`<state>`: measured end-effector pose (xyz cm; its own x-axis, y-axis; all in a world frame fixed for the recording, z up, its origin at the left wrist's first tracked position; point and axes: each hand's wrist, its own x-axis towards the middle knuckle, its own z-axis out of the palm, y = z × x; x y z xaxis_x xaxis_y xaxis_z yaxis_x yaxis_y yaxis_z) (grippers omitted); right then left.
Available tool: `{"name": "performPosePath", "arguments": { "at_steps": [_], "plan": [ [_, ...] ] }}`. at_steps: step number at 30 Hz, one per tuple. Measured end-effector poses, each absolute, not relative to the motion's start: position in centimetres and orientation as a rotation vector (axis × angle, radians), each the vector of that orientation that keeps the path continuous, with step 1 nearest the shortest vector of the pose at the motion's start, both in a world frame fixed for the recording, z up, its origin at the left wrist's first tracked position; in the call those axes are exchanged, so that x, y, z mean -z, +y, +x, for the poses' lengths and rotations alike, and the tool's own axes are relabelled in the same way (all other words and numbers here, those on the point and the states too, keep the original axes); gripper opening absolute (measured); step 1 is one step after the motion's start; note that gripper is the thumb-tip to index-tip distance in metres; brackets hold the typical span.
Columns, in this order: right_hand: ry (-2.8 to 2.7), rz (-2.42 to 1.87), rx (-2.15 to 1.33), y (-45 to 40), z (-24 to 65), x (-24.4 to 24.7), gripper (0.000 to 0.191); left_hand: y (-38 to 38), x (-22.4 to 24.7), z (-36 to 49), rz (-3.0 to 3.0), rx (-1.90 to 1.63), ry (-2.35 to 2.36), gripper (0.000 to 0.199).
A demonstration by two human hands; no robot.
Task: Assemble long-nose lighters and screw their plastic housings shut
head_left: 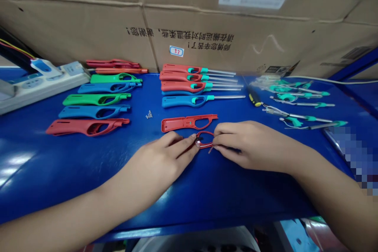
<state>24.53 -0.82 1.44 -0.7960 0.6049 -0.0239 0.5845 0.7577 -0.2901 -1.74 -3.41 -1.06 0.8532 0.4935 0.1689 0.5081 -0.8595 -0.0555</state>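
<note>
A red lighter casing half [206, 146] lies on the blue table, its trigger opening showing between my hands. My left hand [167, 153] presses its fingertips on the casing's left part, at a small dark and white piece that I cannot make out clearly. At the casing's right end, my right hand [248, 143] has its fingers pinched together. A thin reddish strip [210, 150] sticks out below those fingertips. Just beyond, a second red casing half [177, 124] lies with its hollow inside up. Several small screws [149, 115] lie to its left.
Red, blue and green casings [97, 99] line the left side. Lighters with metal tubes [186, 101] lie at the back middle. To the right are a screwdriver [254, 96] and several tube assemblies [310, 119] with wires. A power strip [38, 86] and cardboard box [103, 27] border the table.
</note>
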Motion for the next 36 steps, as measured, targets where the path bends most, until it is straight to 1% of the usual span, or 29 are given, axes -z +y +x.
{"name": "performPosePath", "arguments": {
  "at_steps": [8,15,18,20,21,23,25,27,29,31,34,36],
  "plan": [
    [-3.024,-0.954,-0.230,-1.8,24.4,-2.2,0.027,-4.2,1.6,-1.1,-2.751,0.182,-0.761,0.044],
    [-3.099,-1.032,-0.155,-2.6,23.6,-2.8,0.028,-4.6,1.5,-0.8,-2.733,0.139,-0.735,0.044],
    [-3.057,-1.021,-0.236,-2.4,23.8,-3.1,0.030,-4.5,1.5,-0.9,-2.755,0.150,-0.735,0.045],
    [-2.947,-1.007,-0.314,-1.7,24.5,-3.4,0.028,-4.3,1.6,-1.0,-2.789,0.188,-0.764,0.046],
    [-2.865,-1.036,-0.290,-1.1,25.0,-3.6,0.027,-4.2,1.7,-1.2,-2.816,0.224,-0.784,0.046],
    [-2.647,-1.312,0.016,0.4,26.6,-4.1,0.027,-3.9,1.9,-1.5,-2.881,0.294,-0.834,0.048],
    [-2.330,-1.793,0.260,2.1,28.8,-4.6,0.030,-3.7,2.0,-1.8,-2.929,0.337,-0.870,0.051],
    [-1.984,-2.243,0.336,3.7,31.5,-4.8,0.041,-3.6,2.1,-2.1,-2.961,0.352,-0.892,0.054],
    [-1.845,-2.441,0.231,5.1,34.4,-4.6,0.040,-3.6,2.1,-2.3,-2.985,0.373,-0.901,0.055],
    [-1.806,-2.599,0.090,6.1,37.2,-3.8,0.034,-3.5,2.1,-2.4,-3.004,0.414,-0.901,0.054],
    [-1.757,-2.686,-0.013,7.2,39.8,-2.5,0.029,-3.2,2.1,-2.5,-3.010,0.495,-0.862,0.052],
    [-1.743,-2.702,-0.047,7.6,40.5,-1.8,0.032,-3.1,2.1,-2.4,-3.007,0.532,-0.824,0.049]
  ]
}}
